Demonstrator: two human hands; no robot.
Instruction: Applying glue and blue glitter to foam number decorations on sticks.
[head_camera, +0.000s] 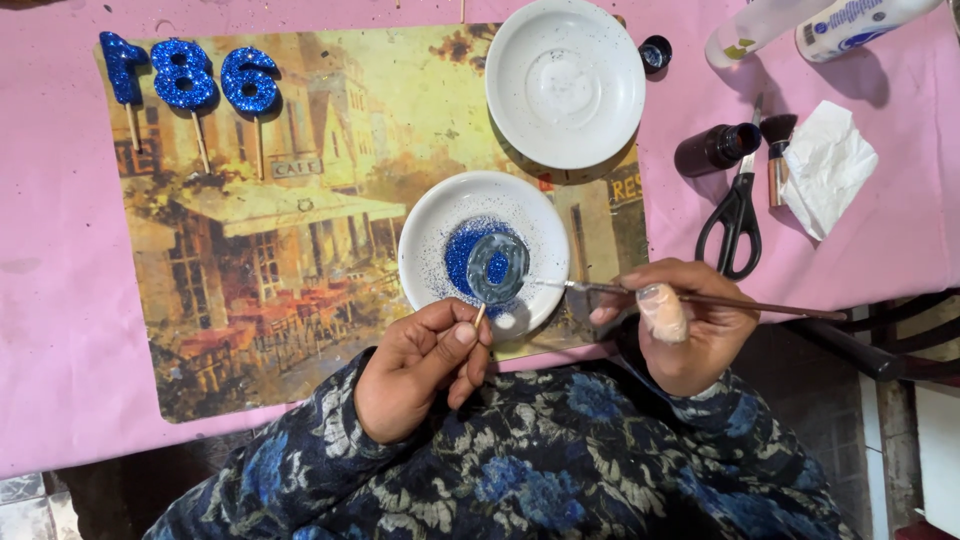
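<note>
My left hand (418, 362) pinches the thin stick of a round, ring-shaped candle (497, 266), pale and partly coated in blue glitter. It hovers over a small white plate (425, 235) scattered with blue glitter. My right hand (680, 325) holds a slim paintbrush (745, 303) whose tip touches the candle's right edge. A bandage wraps one finger of that hand. Three finished blue glitter candles on sticks (186, 80) lie at the top left of a picture placemat (290, 230).
An empty white plate (566, 80) sits farther back. Right of it lie a small glitter pot (655, 52), a dark bottle (715, 148), black scissors (735, 215), a stubby brush (776, 150), crumpled tissue (825, 165) and white bottles (830, 22). A pink cloth (60, 300) covers the table.
</note>
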